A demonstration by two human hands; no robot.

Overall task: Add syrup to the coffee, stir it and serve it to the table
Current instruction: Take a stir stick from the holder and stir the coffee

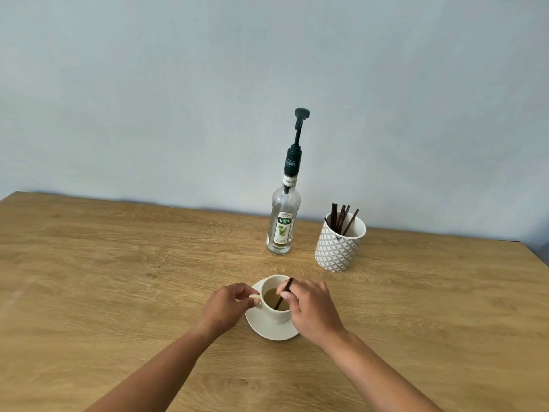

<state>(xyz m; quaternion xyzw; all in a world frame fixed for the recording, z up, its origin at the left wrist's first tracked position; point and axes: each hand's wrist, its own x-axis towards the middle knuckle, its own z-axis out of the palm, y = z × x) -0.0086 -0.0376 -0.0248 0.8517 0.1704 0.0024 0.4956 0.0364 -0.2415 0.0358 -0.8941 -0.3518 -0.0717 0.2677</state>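
A cream coffee cup (pixel 277 317) stands on a matching saucer (pixel 274 333), just below the centre of the frame, on a pale wooden table (pixel 118 263). The cup holds light brown coffee (pixel 268 298). A thin dark stirrer (pixel 287 285) leans in it, lower end in the drink, upper end tilted up and to the right.

The person's right hand (pixel 312 307) pinches the stirrer near its top between thumb and fingertips, with the other fingers loosely curled. The left hand (pixel 227 304) comes in from the lower left and grips the cup's handle (pixel 255 298) between thumb and fingers, steadying it.

Behind the cup, a little right of centre, a clear syrup bottle (pixel 282 224) stands upright, well apart from the cup and touched by neither hand. Its dark pump (pixel 300 118) is fully raised. To its right, a grey-and-white patterned pot (pixel 338 248) holds several more dark stirrers (pixel 341 217). A plain pale blue wall (pixel 148 84) fills the upper half of the frame.

With the bottle set aside and the stirrer in the coffee, the syrup step looks done and stirring seems to be the step in hand. How well mixed the coffee is cannot be told. What appears left is to finish stirring, deal with the stirrer and serve the cup.
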